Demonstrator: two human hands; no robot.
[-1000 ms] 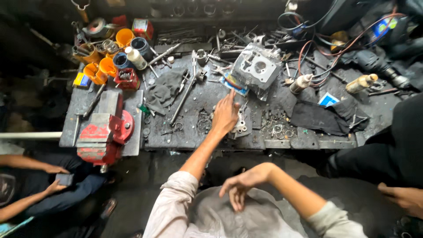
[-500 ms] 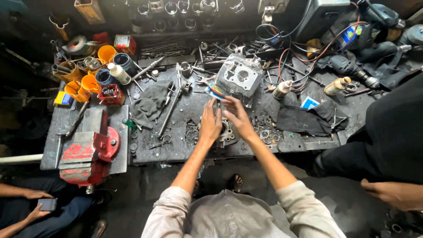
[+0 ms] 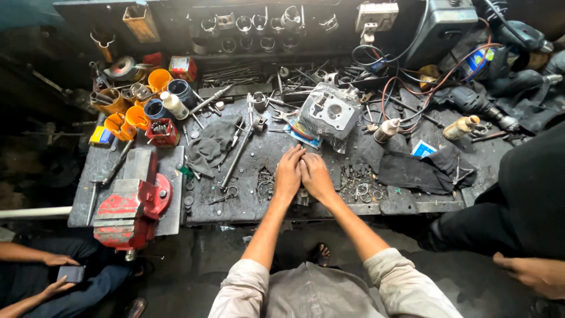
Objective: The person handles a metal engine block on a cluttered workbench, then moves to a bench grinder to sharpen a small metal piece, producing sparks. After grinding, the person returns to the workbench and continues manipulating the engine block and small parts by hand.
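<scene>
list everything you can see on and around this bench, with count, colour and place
metal engine cylinder head: one, silver-grey, bench centre back
bench vise: one, red, left front corner
plastic cups: several, orange, back left
dark rags: two, black and grey, right and left of centre
long steel wrench: one, grey, left of centre
small washers and rings: many, metal, right of the hands
power drill: one, dark, back right
seated person's hands with phone: bottom left
another person's hand: bottom right
left hand: on the bench front, touching the right
right hand: beside it

A dark, greasy workbench point(image 3: 412, 203) stands over a dim concrete floor point(image 3: 194, 259), against a shadowed wall.
</scene>
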